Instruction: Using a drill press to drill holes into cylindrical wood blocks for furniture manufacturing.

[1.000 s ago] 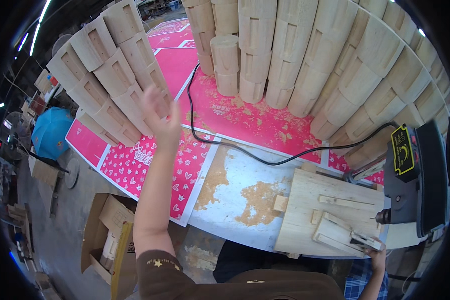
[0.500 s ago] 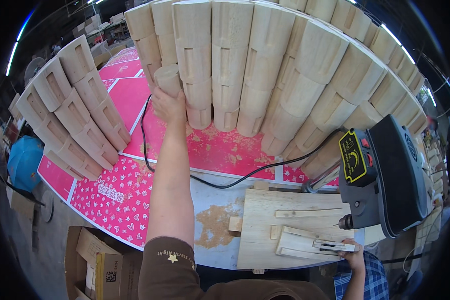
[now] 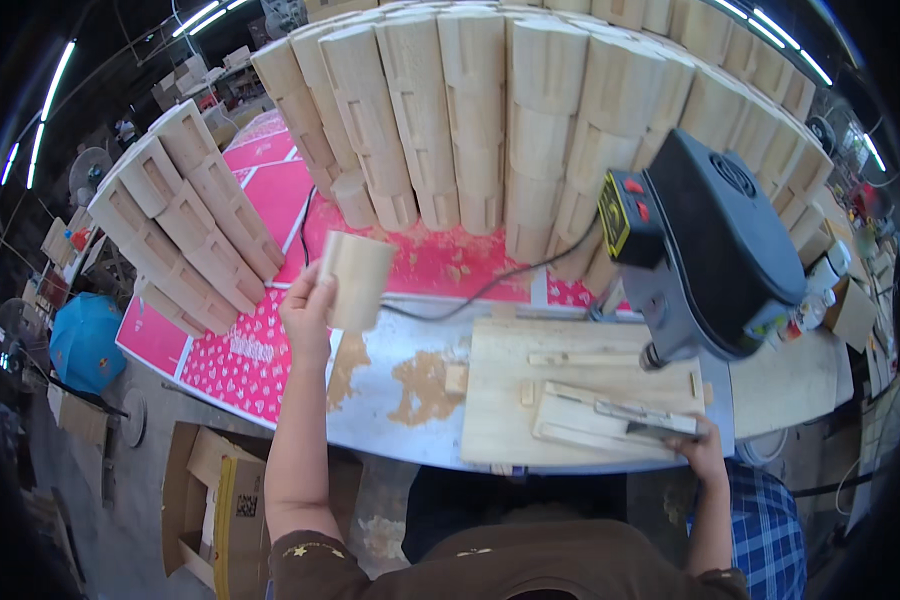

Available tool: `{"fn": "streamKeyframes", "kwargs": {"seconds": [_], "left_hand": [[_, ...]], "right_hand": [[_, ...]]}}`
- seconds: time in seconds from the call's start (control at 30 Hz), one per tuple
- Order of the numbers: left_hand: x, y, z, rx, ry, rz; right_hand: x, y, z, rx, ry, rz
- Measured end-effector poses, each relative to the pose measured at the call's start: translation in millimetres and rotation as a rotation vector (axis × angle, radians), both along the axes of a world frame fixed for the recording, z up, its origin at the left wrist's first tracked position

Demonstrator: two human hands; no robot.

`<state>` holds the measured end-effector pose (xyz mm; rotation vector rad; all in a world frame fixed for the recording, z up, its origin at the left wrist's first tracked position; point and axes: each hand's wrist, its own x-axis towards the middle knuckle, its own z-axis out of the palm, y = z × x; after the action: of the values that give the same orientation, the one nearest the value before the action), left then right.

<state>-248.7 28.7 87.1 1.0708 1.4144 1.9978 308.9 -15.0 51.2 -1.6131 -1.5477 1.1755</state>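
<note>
My left hand (image 3: 308,305) is closed on a pale, rounded wooden block (image 3: 360,280), held up above the pink and white table covering. My right hand (image 3: 705,450) has its fingers wrapped round the right end of a metal clamp (image 3: 660,426), which lies on a wooden jig (image 3: 570,420). The jig is fixed to a flat wooden board (image 3: 495,375) at the table's front edge. Over the board's right side hangs the head of a dark drill press (image 3: 710,250), its chuck (image 3: 652,357) just above the board.
Tall stacks of similar wooden blocks (image 3: 545,130) line the table's back. A smaller group of stacks (image 3: 185,220) stands at left. A black cable (image 3: 470,310) crosses the table, with sawdust (image 3: 425,385) near the board. Below at left sits an open cardboard box (image 3: 240,500).
My left hand has come back toward me from the stacks, lifting a wooden block off the table. My right hand stays at the clamp, whose metal part now sits at a different angle. The view has shifted.
</note>
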Motion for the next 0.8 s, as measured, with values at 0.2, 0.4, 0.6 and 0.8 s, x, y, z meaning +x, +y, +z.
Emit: {"fn": "streamKeyframes", "kwargs": {"seconds": [0.2,0.4,0.6,0.8], "left_hand": [[111,-65,20,-0.45,0.028,-0.518],[166,-52,7,-0.643,0.217,-0.742],[197,-43,5,-0.655,0.322,-0.923],[240,-35,-29,-0.629,0.318,-0.926]], "right_hand": [[-3,25,-24,0.046,0.207,-0.033],[4,38,-28,0.152,0.387,0.126],[17,44,-32,0.055,0.516,0.251],[-8,36,-25,0.061,0.494,0.335]]}}
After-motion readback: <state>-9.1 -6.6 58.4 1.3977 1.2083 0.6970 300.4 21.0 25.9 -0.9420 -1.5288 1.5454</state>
